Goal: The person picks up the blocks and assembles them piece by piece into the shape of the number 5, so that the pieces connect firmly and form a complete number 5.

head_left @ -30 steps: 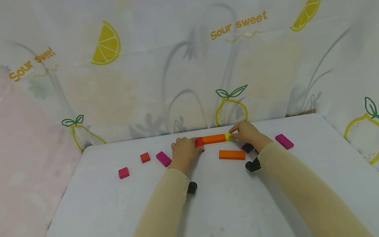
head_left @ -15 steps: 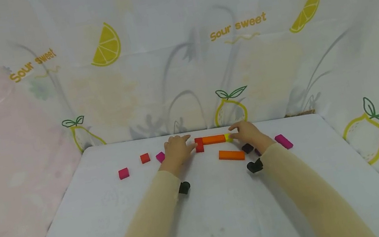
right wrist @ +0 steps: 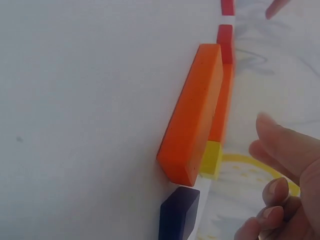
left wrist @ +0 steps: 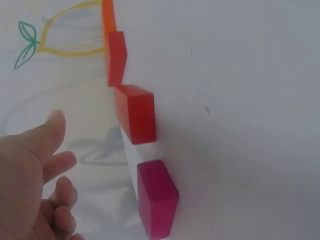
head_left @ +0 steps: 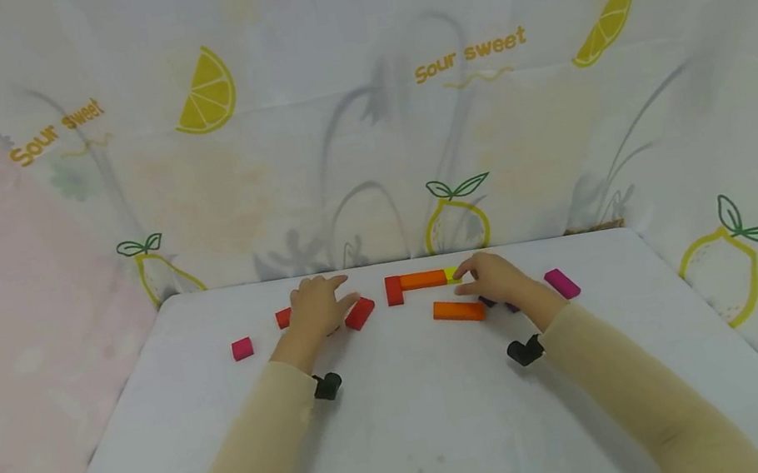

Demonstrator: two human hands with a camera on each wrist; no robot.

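My left hand (head_left: pixel 316 311) hovers at the table's left-back part with thumb and fingers apart, holding nothing. Just right of it lies a loose red block (head_left: pixel 360 313); a magenta block (left wrist: pixel 157 200), mostly hidden in the head view, shows in the left wrist view. My right hand (head_left: pixel 501 282) hangs with relaxed fingers near a yellow block (head_left: pixel 453 275), gripping nothing. That yellow block ends a row with a long orange block (head_left: pixel 423 280) and a red block (head_left: pixel 394 290), set crosswise. Nearer lies a second orange block (head_left: pixel 459 310), and beside it a dark blue block (right wrist: pixel 178 215).
Small red (head_left: pixel 283 318) and pinkish-red cubes (head_left: pixel 242 348) lie on the left. Another magenta block (head_left: pixel 562 283) rests right of my right hand. The white table (head_left: pixel 412 425) meets a lemon-print cloth (head_left: pixel 304 157) at its back edge.
My left hand has let go of the crosswise red block and moved left, uncovering the loose red block. My right hand has drawn slightly back from the yellow block.
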